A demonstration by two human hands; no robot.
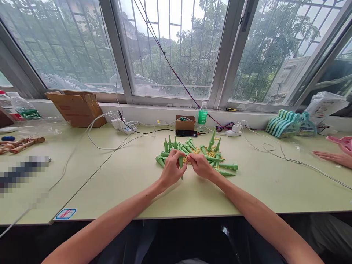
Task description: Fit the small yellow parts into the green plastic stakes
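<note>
Near the middle of the table, my left hand [171, 170] is closed around a green plastic spike [180, 162], its pointed end down and its upper part between my fingers. My right hand [202, 167] is close beside it, with thumb and fingers pinched at the top of that spike. Whatever is in this pinch is too small and covered to make out. Just beyond both hands lies a pile of similar green spikes [228, 167], some standing on their wide ends and others on their sides. Small yellow pieces [195, 149] are scattered among them.
Behind the pile are a phone [186, 134], a small cardboard box [185, 124] and a green-labelled bottle [202, 115]. White cables [118, 148] and a power strip [125, 126] run along the back. At right, another person's hand [334, 157] rests near teal hangers [284, 124].
</note>
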